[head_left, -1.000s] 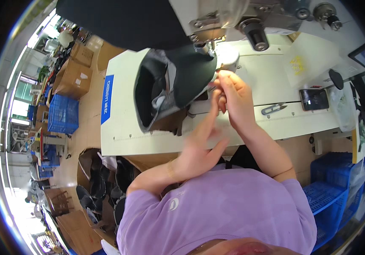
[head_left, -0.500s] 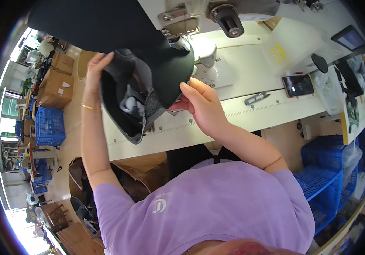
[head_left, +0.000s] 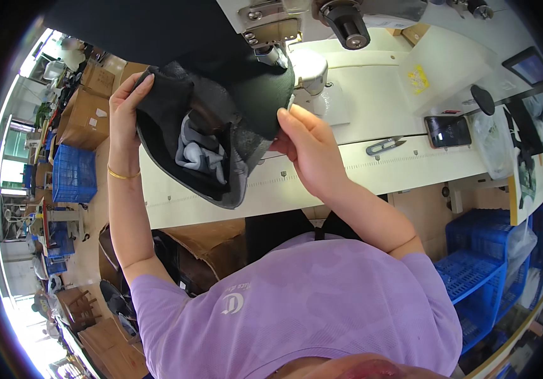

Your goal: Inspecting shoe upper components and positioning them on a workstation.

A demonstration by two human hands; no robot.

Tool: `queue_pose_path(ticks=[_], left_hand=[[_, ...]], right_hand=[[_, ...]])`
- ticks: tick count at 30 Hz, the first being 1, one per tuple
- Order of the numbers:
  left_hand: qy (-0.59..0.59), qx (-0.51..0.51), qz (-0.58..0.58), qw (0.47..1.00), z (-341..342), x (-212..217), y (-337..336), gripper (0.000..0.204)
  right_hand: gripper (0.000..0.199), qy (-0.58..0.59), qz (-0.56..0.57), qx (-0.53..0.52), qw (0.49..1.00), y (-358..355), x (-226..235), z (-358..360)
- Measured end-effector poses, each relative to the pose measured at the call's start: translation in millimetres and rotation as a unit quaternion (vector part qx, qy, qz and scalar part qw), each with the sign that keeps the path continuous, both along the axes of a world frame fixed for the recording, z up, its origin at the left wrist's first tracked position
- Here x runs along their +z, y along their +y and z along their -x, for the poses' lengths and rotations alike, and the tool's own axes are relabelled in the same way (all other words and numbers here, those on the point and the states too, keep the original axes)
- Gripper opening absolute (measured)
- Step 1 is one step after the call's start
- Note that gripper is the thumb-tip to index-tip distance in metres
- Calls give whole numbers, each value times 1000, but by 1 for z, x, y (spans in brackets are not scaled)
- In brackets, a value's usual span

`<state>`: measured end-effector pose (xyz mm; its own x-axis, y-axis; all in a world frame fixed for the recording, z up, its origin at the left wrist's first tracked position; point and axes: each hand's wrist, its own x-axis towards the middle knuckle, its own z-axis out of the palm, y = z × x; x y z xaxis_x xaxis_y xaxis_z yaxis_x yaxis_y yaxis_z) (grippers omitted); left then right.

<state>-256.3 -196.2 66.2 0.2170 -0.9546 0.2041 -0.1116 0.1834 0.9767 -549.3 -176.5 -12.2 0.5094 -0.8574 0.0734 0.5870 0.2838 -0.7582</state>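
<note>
Between my hands hangs a black, pouch-shaped fabric piece (head_left: 164,101), its opening facing me. Bunched light grey fabric (head_left: 202,155) shows inside it. My left hand (head_left: 131,95) is closed on its left edge, thumb on top. On the other side, my right hand (head_left: 309,142) pinches the piece's right edge, just below and right of the sewing machine's needle area (head_left: 272,54). The far part of the piece lies under the machine head, against the white machine arm (head_left: 309,66). Whether the needle is in the cloth cannot be seen.
Thread snips (head_left: 385,146) and a dark phone (head_left: 448,131) lie on the white table (head_left: 347,161) to the right. Further right are a clear plastic bag (head_left: 491,145) and blue crates (head_left: 473,271). Cardboard boxes (head_left: 82,120) and a blue basket (head_left: 74,174) stand at left.
My left hand has moved left and slightly down with the edge of the black piece. The piece has turned a little, its opening wider, showing more grey fabric. My right hand keeps its hold.
</note>
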Motion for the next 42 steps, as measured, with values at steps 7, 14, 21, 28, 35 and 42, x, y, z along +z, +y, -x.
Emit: queue_pose_path(ticks=[7,14,21,28,35,42], left_hand=[[11,30,13,999,6,-9,19,17],[28,44,31,998,8,-25,36,22],[9,94,78,992,29,-33,46,27],[8,113,97,989,35,-34,42,27],[15,112,106,988,32,-38,35,27],[25,96,118,988,29,-41,33,26]], right_hand=[[27,23,33,-33,999,13,2,0],[32,16,32,-56,998,2,2,5],[31,73,45,-88,992,-1,1,8],[29,62,86,-108,989,-8,-10,4],[29,66,90,-136,984,-15,-12,0],[29,73,42,-115,990,-13,-5,4]])
